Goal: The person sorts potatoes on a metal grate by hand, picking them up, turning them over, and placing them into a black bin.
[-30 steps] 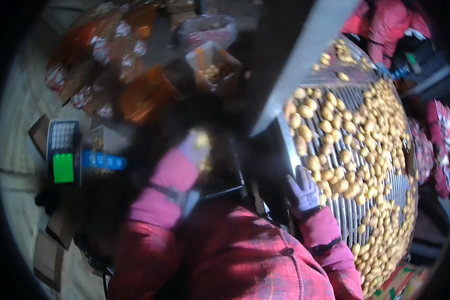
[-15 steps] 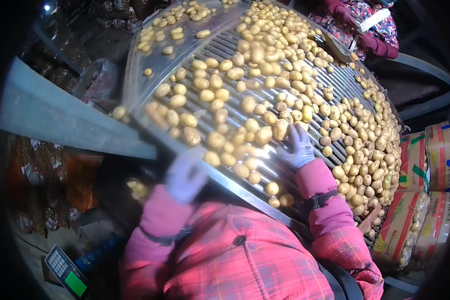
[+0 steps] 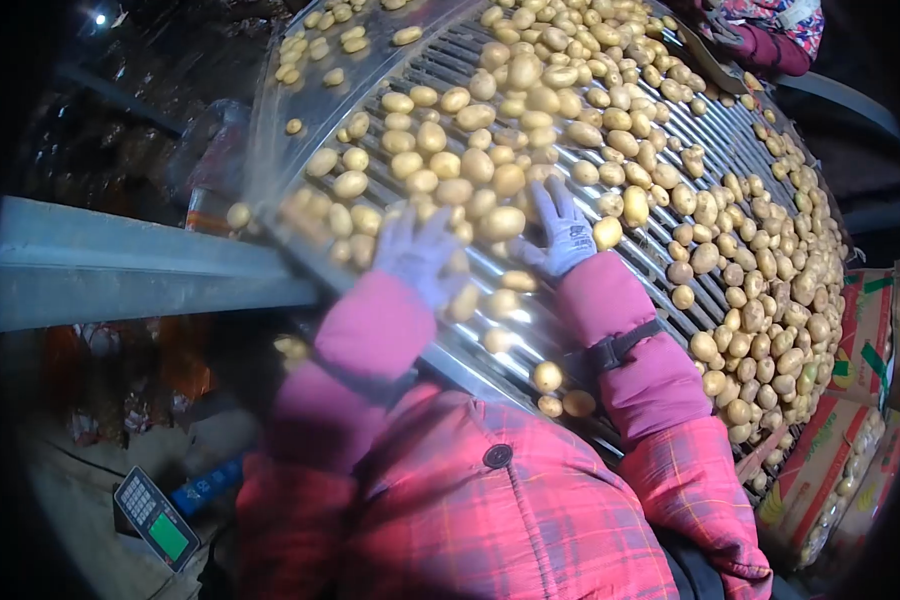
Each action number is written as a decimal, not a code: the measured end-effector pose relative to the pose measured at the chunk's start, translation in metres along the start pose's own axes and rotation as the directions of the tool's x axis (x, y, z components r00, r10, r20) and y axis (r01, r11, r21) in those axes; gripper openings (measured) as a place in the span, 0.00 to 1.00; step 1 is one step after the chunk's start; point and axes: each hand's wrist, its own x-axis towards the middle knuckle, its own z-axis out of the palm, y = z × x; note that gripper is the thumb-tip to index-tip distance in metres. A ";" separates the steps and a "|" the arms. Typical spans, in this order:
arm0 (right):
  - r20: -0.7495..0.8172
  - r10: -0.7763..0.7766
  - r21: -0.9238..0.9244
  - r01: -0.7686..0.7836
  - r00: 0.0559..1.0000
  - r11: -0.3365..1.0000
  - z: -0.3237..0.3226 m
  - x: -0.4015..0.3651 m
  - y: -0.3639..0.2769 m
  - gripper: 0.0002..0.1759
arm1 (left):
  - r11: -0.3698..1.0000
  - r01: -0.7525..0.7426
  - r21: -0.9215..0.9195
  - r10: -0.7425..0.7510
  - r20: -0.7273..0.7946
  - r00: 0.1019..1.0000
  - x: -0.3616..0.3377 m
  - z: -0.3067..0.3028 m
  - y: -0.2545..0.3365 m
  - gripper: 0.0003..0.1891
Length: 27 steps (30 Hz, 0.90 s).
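Many potatoes lie spread over a slatted metal sorting table. My left hand, in a pale lavender glove, rests among the potatoes near the left edge with its fingers spread. My right hand, gloved alike, reaches over the slats with fingers stretched forward, touching or close against the potatoes ahead of it. Neither hand is closed around a potato. Between them lie several potatoes, some blurred by motion. A few loose potatoes sit at the near edge by my right forearm.
A metal beam runs in from the left. Below it stands a scale display with a green screen. Printed cartons are stacked at the right, one holding potatoes. Another person's sleeve shows at the far right of the table.
My left hand has moved from beyond the near edge onto the potatoes. My right hand has shifted forward and left. Potatoes between them have moved, and the view has turned slightly.
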 end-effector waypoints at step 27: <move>0.293 -0.076 0.587 -0.242 0.953 -0.773 -0.017 -0.018 0.015 0.32 | 0.895 0.073 -0.440 -0.139 -0.120 0.983 0.069 0.018 0.047 0.24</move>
